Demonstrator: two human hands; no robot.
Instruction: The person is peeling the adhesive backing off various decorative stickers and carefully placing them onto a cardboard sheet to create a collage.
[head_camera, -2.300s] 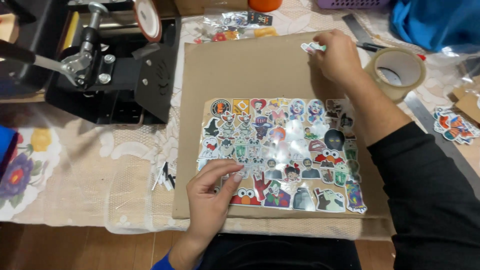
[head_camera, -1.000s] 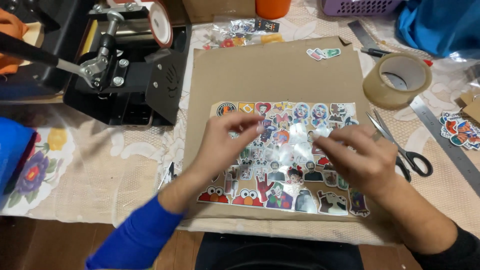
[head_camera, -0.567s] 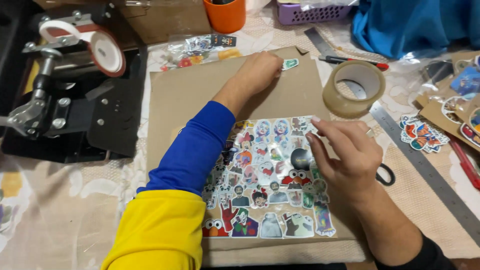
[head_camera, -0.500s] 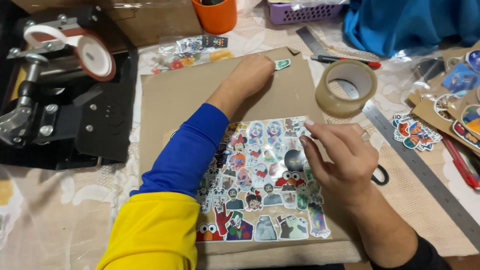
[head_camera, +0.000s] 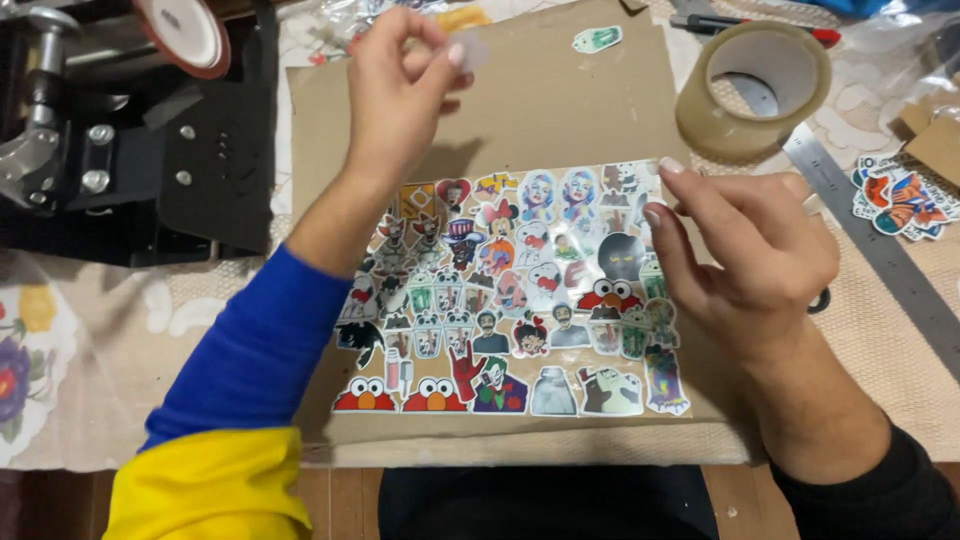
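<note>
A sheet of several colourful cartoon stickers (head_camera: 520, 300) lies on a brown cardboard sheet (head_camera: 540, 110). My left hand (head_camera: 395, 100) is raised over the cardboard's far left part, its thumb and fingers pinched on a small pale translucent sticker piece (head_camera: 472, 48). My right hand (head_camera: 750, 260) sits at the sticker sheet's upper right edge, fingertips pinching that edge. A single green sticker (head_camera: 597, 39) lies alone near the cardboard's far edge.
A roll of clear packing tape (head_camera: 700, 120) stands at the far right of the cardboard. A metal ruler (head_camera: 880, 260) and loose stickers (head_camera: 895, 195) lie to the right. A black press machine (head_camera: 110, 150) occupies the left. A scissors handle (head_camera: 820, 300) shows behind my right hand.
My left hand has drawn back from the green sticker at the cardboard's far edge and now holds a small pale piece up. My right hand stays at the sheet's right edge.
</note>
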